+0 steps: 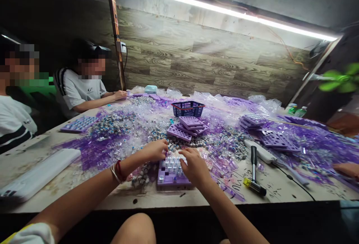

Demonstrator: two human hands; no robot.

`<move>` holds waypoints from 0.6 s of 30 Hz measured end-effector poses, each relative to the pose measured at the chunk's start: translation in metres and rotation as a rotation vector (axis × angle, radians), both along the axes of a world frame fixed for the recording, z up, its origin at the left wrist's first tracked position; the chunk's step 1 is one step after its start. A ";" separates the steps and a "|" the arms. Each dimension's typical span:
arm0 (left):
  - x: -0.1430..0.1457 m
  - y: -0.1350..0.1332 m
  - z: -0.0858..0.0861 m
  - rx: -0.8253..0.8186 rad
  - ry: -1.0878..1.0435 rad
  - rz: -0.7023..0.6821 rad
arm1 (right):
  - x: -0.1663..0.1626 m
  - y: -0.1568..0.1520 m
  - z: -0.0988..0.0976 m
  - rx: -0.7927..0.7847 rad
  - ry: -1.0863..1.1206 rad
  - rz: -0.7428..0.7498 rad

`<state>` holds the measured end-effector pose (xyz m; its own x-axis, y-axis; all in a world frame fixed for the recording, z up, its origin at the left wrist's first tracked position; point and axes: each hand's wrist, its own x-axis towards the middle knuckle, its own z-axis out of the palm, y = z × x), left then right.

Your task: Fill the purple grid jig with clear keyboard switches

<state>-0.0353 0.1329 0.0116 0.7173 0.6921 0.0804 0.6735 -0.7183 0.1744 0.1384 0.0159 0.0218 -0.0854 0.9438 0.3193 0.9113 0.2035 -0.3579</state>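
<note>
A purple keyboard plate lies at the table's near edge, its upper rows filled with clear key switches. My left hand rests at the plate's top left corner, fingers curled in a pinch over the switches. My right hand covers the plate's right side, fingers bent down onto the switches. What each hand pinches is too small to make out. Loose grey and clear switches are heaped just beyond the plate.
A stack of purple plates and a blue basket stand behind. A hammer and a white power strip lie right, a white keyboard left. Two people sit at the left; another's hand shows at the right edge.
</note>
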 end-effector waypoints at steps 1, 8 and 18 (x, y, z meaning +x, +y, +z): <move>-0.003 -0.001 0.000 0.007 -0.005 0.002 | -0.005 0.008 -0.002 0.017 0.008 -0.012; -0.028 -0.008 0.004 0.074 -0.269 0.099 | -0.038 0.055 -0.010 -0.101 0.036 -0.073; -0.043 -0.021 -0.008 -0.257 -0.687 0.201 | -0.054 0.082 -0.023 -0.194 -0.002 -0.147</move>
<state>-0.0786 0.1124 0.0032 0.4220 0.8616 0.2820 0.4666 -0.4731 0.7473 0.0848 0.0979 -0.0013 0.0570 0.9898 0.1304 0.9270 -0.0040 -0.3751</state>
